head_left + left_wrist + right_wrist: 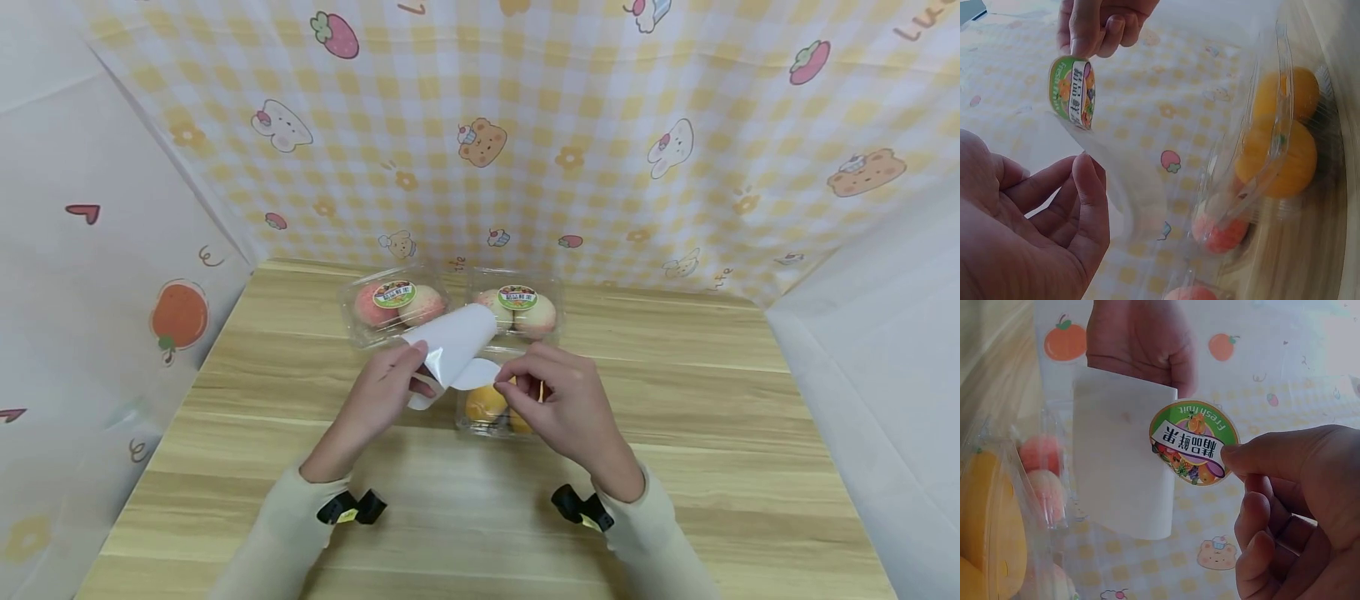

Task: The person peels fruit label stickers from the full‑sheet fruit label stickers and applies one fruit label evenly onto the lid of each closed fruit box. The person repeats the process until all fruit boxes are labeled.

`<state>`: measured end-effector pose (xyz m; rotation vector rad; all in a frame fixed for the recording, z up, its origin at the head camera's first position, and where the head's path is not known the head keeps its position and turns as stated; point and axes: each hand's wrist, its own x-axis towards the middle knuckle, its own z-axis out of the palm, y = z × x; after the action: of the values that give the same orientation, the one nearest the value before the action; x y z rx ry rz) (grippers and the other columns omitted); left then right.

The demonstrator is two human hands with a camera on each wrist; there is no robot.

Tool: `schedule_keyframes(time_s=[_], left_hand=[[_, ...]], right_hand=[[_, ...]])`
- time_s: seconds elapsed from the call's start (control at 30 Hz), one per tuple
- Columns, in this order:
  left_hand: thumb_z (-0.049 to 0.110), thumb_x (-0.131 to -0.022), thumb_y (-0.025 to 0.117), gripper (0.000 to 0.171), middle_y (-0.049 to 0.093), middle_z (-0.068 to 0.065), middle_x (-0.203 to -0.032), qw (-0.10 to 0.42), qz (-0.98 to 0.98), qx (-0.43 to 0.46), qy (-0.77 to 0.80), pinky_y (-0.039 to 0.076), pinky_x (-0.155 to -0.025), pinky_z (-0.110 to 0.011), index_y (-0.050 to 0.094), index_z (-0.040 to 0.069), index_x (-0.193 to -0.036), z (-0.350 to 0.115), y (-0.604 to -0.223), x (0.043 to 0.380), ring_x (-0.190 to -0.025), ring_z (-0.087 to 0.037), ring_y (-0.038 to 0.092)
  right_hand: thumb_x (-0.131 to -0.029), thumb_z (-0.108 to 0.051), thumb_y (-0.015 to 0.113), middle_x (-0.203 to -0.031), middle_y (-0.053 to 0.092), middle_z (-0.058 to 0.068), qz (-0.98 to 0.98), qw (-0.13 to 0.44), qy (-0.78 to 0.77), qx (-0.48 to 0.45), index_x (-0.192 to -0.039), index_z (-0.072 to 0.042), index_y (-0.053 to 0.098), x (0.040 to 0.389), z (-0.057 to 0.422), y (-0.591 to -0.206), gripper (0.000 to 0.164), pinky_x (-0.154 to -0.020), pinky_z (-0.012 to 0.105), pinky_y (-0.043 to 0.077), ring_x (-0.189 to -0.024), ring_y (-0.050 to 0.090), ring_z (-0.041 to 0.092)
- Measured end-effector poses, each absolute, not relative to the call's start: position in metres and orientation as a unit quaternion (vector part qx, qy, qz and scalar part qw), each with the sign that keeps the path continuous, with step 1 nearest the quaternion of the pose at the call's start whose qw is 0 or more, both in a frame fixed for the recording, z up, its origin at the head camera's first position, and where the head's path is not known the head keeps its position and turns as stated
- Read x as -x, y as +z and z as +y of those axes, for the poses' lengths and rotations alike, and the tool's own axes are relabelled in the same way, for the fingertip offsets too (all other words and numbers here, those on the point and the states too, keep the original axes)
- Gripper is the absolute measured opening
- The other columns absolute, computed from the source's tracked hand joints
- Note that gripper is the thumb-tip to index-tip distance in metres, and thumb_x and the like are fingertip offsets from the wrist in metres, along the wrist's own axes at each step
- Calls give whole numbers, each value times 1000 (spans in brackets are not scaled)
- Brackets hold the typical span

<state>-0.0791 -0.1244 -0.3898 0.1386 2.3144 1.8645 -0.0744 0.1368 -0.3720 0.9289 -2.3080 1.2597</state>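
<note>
My left hand (382, 387) grips a white backing sheet (461, 333) that curls over on itself. The thumb and forefinger of my right hand (562, 400) pinch the edge of an oval fruit sticker (1194, 444). Its green printed face, with "Fresh fruit" and fruit pictures, shows in both wrist views; from the head only its white back appears. The sticker's far edge meets the sheet's folded edge. Below the hands stands a clear plastic box (468, 427) with yellow-orange fruits (1282, 156) inside, partly hidden by my right hand.
Farther back on the wooden table (675, 367) are two clear boxes of pink-and-white peaches: a left box (362, 337) and a right box (553, 287). Each bears a round fruit sticker on its lid. A patterned cloth (570, 108) hangs behind the table.
</note>
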Motion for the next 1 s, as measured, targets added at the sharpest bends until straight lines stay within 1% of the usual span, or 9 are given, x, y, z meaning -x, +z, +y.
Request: schedule_keyframes(time_s=[0.13, 0.2, 0.27, 0.47, 0.63, 0.73, 0.9, 1.0], left_hand=[[19, -119, 41, 44, 73, -24, -108, 76, 765, -44, 638, 63, -79, -32, 69, -15, -120, -129, -390, 78, -90, -30, 74], [18, -119, 41, 44, 72, -24, -109, 75, 761, -42, 643, 62, -79, -31, 69, -16, -121, -131, -390, 77, -93, -33, 74], [18, -119, 41, 43, 72, -24, -110, 75, 761, -36, 644, 63, -80, -32, 69, -16, -120, -133, -391, 76, -93, -33, 74], [22, -120, 43, 43, 70, -21, -106, 74, 767, -8, 637, 63, -86, -36, 68, -13, -115, -142, -393, 74, -88, -25, 74], [21, -120, 42, 43, 68, -21, -106, 71, 773, 5, 630, 63, -84, -32, 67, -13, -114, -154, -398, 71, -90, -23, 72], [20, -120, 42, 43, 65, -20, -106, 68, 779, 17, 622, 63, -82, -31, 67, -13, -110, -162, -403, 68, -89, -23, 70], [19, -120, 42, 44, 61, -18, -102, 74, 783, 39, 616, 63, -80, -31, 62, -9, -93, -175, -412, 63, -85, -23, 70], [18, -120, 42, 43, 61, -18, -99, 78, 783, 47, 615, 63, -80, -30, 59, -7, -91, -182, -417, 59, -85, -23, 69]], right_hand=[[-87, 5, 88, -77, 59, -7, -815, 175, 442, -330, -90, -12, 79, 75, 137, -372, 20, -54, 22, 46, -65, 54, 9], [-87, 5, 88, -77, 59, -7, -815, 174, 442, -332, -90, -12, 79, 75, 137, -372, 20, -54, 23, 47, -65, 54, 9], [-87, 6, 88, -77, 59, -7, -814, 174, 442, -333, -90, -12, 79, 75, 137, -373, 20, -53, 24, 47, -65, 54, 9], [-87, 5, 88, -77, 58, -7, -818, 174, 438, -330, -89, -12, 78, 74, 139, -373, 19, -55, 21, 46, -65, 53, 9], [-89, 4, 87, -78, 59, -8, -825, 167, 434, -320, -90, -12, 79, 75, 143, -376, 19, -55, 22, 46, -65, 53, 9], [-89, 4, 86, -78, 59, -9, -829, 166, 431, -316, -90, -12, 79, 75, 146, -378, 18, -55, 23, 47, -66, 53, 9], [-89, 5, 86, -78, 58, -9, -831, 165, 430, -313, -91, -12, 79, 76, 151, -382, 19, -56, 21, 46, -65, 53, 8], [-89, 5, 87, -77, 59, -9, -831, 162, 432, -311, -91, -12, 80, 76, 152, -383, 18, -56, 21, 46, -65, 53, 8]])
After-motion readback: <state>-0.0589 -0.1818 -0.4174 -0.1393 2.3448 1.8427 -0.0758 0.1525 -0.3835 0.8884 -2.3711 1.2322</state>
